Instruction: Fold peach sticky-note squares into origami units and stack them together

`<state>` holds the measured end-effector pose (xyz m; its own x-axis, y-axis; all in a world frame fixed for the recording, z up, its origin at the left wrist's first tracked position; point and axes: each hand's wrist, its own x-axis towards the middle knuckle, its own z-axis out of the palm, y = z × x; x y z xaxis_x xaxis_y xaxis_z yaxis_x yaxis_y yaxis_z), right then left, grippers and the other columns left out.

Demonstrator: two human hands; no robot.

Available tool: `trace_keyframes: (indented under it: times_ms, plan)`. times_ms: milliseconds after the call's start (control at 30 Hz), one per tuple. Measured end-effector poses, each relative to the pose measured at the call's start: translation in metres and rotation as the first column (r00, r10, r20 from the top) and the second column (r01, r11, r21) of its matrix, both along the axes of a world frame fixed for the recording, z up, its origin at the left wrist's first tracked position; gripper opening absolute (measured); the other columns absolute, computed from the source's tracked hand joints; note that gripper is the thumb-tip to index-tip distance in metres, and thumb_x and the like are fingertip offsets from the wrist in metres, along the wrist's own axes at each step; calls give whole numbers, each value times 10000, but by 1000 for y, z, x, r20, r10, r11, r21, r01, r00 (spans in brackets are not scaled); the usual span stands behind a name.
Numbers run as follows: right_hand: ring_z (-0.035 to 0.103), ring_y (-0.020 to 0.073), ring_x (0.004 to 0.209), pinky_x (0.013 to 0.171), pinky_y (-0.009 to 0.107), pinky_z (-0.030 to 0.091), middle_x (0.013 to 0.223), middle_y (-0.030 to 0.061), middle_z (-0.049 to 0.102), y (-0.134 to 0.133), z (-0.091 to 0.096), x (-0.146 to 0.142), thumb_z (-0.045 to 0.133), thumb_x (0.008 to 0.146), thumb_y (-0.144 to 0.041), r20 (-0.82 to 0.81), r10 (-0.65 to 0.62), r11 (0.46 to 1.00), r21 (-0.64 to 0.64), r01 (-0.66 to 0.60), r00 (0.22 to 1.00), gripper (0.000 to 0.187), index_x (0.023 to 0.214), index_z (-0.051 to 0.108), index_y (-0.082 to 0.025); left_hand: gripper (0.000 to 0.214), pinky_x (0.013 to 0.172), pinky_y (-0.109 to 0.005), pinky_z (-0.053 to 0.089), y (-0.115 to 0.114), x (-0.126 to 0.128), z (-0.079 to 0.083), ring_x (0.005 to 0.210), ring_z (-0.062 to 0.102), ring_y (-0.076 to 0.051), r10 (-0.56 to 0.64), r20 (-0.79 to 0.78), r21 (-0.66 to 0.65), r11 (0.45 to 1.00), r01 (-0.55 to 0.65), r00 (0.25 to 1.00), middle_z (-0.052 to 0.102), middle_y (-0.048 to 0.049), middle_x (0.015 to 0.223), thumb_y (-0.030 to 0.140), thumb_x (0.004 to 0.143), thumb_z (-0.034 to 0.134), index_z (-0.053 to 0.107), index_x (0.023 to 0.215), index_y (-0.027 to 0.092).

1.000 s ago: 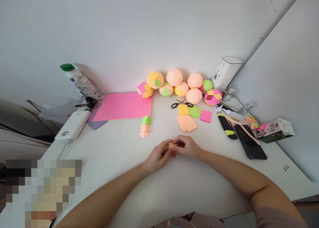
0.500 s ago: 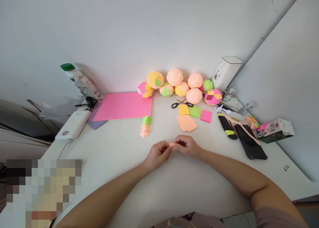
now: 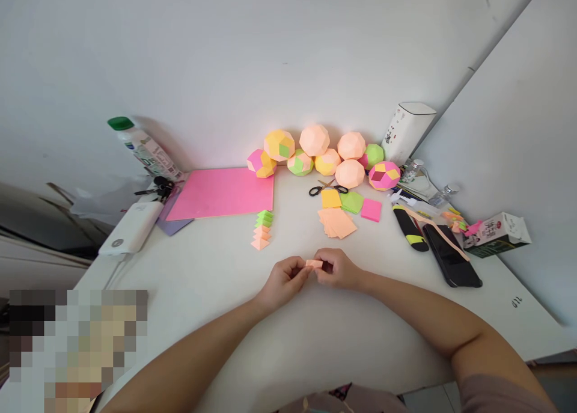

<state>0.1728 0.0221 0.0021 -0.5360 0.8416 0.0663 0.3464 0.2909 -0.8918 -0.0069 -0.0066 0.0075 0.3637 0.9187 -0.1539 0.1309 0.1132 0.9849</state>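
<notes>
A small folded piece of peach paper [image 3: 314,264] is held between my two hands, just above the white table. My left hand [image 3: 287,279] pinches its left end with thumb and fingertips. At its right end, the fingers of my right hand [image 3: 339,270] are closed on it. Beyond the hands lies a fanned stack of peach paper squares [image 3: 339,222], with yellow sheets [image 3: 332,198], green sheets [image 3: 353,202] and pink sheets [image 3: 371,210] around it. A row of folded green and peach paper pieces [image 3: 261,235] overlaps to the left.
Faceted paper balls [image 3: 314,140] are piled by the wall, behind black-handled scissors [image 3: 329,188]. A pink sheet [image 3: 223,192], a power bank [image 3: 130,228] and a bottle [image 3: 146,148] lie left. On the right are a utility knife [image 3: 410,229], a phone [image 3: 452,256] and a small carton [image 3: 500,235].
My right-hand fingers have shifted slightly, so more of the folded peach paper shows between the hands. My left hand stays nearly in place.
</notes>
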Motion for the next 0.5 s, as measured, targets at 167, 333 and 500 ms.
trace_keyframes:
  times_ms: [167,333,500]
  plan:
    - [361,80,513,463,205,293,576,-42,419,3,5,2,526,666,-144,-88,5,993,-116,-15,996,80,631,457,-164,352,431,-200,251,0,0,1,429,333,-67,67,41,-45,997,-65,997,427,65,462,465,811,548,442,634,179]
    - [336,70,506,459,196,279,570,-47,402,7,6,5,520,695,-154,-132,4,981,-191,-29,991,108,624,440,-163,357,435,-203,255,1,-1,1,424,339,-67,113,88,-67,992,-107,990,431,65,447,459,814,556,429,629,182]
    - [323,66,500,456,197,266,565,-52,389,7,6,7,526,701,-165,-178,2,970,-239,-45,984,110,631,441,-163,365,415,-198,242,2,-2,1,404,338,-62,103,89,-92,991,-95,991,442,64,434,475,805,561,438,627,181]
